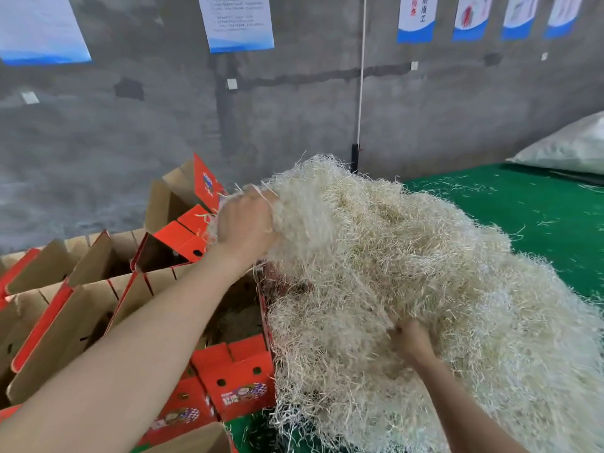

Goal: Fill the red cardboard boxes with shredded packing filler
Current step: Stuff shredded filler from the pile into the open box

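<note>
The shredded packing filler is a big pale heap in the centre and right of the frame. It lies on the green surface and its left edge hangs over the nearest of the red cardboard boxes. It looks very light, soft and springy. The strands are tangled, so I think a handful will drag more with it, and it is better to take a deep tuft than the loose tips. The left hand, above centre left, grips the upper edge of the heap with bent fingers. The right hand, lower centre, is sunk into the filler. Its fingers are hidden, so I cannot tell their grip. The inside of the box under the heap is mostly covered, and its fill level cannot be seen.
</note>
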